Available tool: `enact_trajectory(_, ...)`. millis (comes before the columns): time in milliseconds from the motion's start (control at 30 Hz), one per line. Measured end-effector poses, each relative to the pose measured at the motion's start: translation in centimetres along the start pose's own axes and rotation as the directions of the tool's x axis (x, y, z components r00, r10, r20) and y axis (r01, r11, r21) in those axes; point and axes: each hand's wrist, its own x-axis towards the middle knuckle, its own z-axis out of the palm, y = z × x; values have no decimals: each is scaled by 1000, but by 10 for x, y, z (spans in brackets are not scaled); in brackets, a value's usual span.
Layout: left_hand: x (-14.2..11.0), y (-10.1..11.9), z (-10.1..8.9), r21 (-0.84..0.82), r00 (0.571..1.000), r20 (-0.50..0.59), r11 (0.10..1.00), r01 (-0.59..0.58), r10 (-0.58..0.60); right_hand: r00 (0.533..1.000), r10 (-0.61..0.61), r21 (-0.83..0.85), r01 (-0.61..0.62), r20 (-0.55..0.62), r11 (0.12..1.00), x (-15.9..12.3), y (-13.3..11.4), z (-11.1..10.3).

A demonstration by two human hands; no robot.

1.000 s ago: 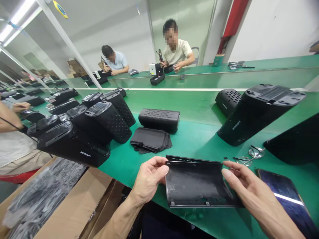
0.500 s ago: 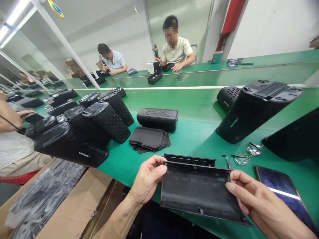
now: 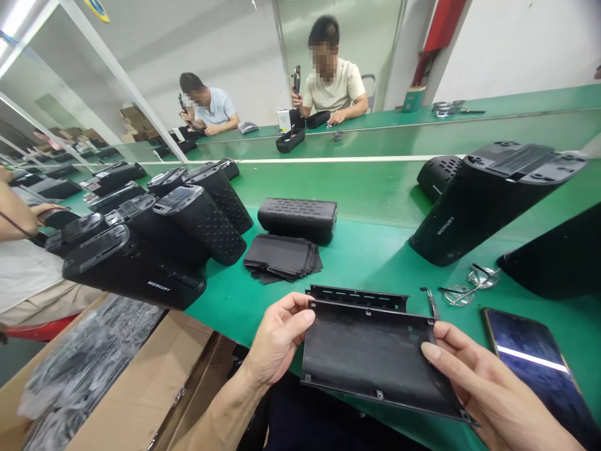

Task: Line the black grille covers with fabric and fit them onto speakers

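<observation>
I hold a flat black plastic panel [image 3: 370, 354] between both hands over the near edge of the green bench. My left hand [image 3: 277, 341] pinches its left end with thumb and fingers. My right hand [image 3: 474, 379] grips its right end, thumb on top. A second slotted black strip [image 3: 357, 295] lies on the bench just behind the panel. Beyond it sits a stack of thin black sheets [image 3: 282, 257] and a black perforated case [image 3: 298, 219] lying on its side.
Several black MERCURY housings [image 3: 134, 272] crowd the left; another housing [image 3: 488, 200] stands right. Eyeglasses [image 3: 469, 287], tweezers [image 3: 431, 302] and a phone [image 3: 535, 369] lie by my right hand. A cardboard box [image 3: 107, 388] sits below left. Two people work across the belt, another at left.
The panel has been turned from a curved, inside-up hold to a flatter one, its far edge now over the slotted strip. Both hands stayed on its ends.
</observation>
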Motion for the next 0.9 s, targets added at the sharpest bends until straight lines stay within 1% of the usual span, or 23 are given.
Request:
enact_trajectory(133, -4, 0, -2, 26, 998, 64, 1000, -5, 3, 1000, -13, -21, 14, 20, 1000, 4, 2, -6)
enact_trajectory(200, -6, -1, -3, 41, 996, 84, 999, 12, -16, 999, -31, -39, 32, 20, 999, 8, 6, -10)
enact_trajectory(333, -9, -4, -4, 60, 997, 78, 998, 21, -26, 999, -50, -46, 50, 3, 998, 15, 11, -15)
enact_trajectory(467, -9, -5, -4, 41, 996, 81, 999, 23, -26, 999, -39, -30, 39, 9, 999, 14, 9, -13)
enact_trajectory(600, -9, -6, -3, 29, 995, 89, 999, 35, -38, 1000, -27, -37, 27, -15, 999, 16, 9, -12)
enact_trajectory(767, -9, -8, -2, 55, 997, 71, 998, 26, -30, 995, -84, -66, 80, -56, 995, 22, 17, -22)
enact_trajectory(900, -9, -10, -1, 72, 997, 71, 997, 9, -14, 995, -72, -50, 69, -73, 996, 22, 19, -25)
